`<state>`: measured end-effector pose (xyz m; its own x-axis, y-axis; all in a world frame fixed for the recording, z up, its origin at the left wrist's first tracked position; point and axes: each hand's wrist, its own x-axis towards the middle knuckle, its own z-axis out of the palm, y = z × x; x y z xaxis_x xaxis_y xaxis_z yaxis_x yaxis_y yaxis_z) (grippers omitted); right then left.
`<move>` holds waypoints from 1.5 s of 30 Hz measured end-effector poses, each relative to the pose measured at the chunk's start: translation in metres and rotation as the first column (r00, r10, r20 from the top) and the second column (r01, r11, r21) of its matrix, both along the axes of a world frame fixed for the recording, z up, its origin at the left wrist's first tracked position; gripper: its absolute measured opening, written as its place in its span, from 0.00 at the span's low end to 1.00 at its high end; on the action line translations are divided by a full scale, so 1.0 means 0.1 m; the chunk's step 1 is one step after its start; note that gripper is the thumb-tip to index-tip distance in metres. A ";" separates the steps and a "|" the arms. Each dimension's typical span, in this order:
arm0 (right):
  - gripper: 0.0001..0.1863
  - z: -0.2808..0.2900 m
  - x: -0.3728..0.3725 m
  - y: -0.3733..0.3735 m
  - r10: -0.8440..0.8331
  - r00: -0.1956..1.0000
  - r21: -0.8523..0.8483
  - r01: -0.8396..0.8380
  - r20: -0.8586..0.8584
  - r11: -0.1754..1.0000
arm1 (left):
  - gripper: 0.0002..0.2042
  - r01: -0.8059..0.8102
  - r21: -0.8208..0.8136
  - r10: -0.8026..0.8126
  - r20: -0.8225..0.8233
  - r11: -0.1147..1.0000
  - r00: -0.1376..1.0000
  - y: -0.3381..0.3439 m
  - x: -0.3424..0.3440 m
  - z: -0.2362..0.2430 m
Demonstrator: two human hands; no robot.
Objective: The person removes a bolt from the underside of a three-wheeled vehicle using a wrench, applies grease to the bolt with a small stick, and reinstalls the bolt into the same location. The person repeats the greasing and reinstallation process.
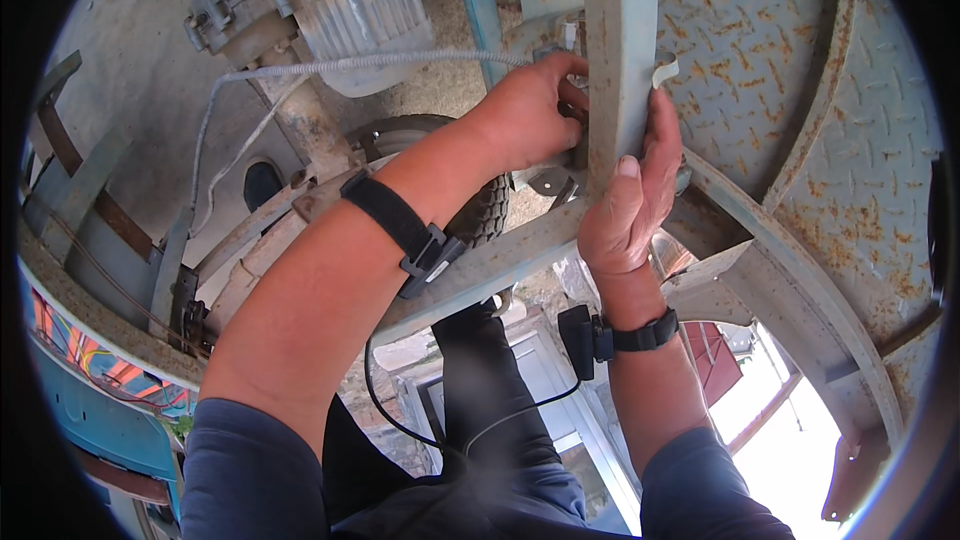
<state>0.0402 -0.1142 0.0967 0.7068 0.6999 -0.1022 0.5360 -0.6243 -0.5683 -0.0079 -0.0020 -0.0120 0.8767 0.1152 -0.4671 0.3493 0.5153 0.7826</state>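
Observation:
My right hand (632, 195) wraps around a pale, rust-flecked upright metal bar (618, 30), thumb on its front face and fingers behind it. My left hand (525, 115) reaches in from the left. Its fingers are curled against the bar's left edge, where a small metal fitting (568, 32) shows; the bar hides the fingertips and whatever they touch. A black strap (405, 230) circles my left forearm, and a black wrist device (600, 335) with a cable sits on my right wrist.
A slanted metal beam (490, 270) crosses under both hands. A finned grey motor (350, 5) and a ribbed conduit (350, 65) sit at upper left, with a rubber wheel (487, 208) behind my left forearm. Rusty checker plate (780, 60) fills the right.

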 end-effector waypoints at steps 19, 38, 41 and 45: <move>0.33 -0.01 0.01 0.00 0.022 1.000 0.016 -0.022 0.008 1.000 | 0.30 0.085 0.028 -0.082 -0.104 0.996 0.991 0.09 0.03 0.07; 0.33 0.01 -0.01 0.02 -0.013 0.999 0.017 0.014 -0.047 1.000 | 0.33 0.025 0.178 -0.025 -0.005 0.984 1.000 0.02 -0.01 0.02; 0.33 -0.01 0.00 -0.01 -0.003 1.000 0.018 0.003 -0.009 1.000 | 0.34 0.118 0.146 -0.102 -0.109 0.982 0.989 0.09 0.02 0.10; 0.33 0.00 0.00 0.00 0.010 1.000 -0.003 -0.010 0.006 1.000 | 0.34 0.060 0.060 -0.057 -0.050 0.996 0.997 0.06 0.01 0.04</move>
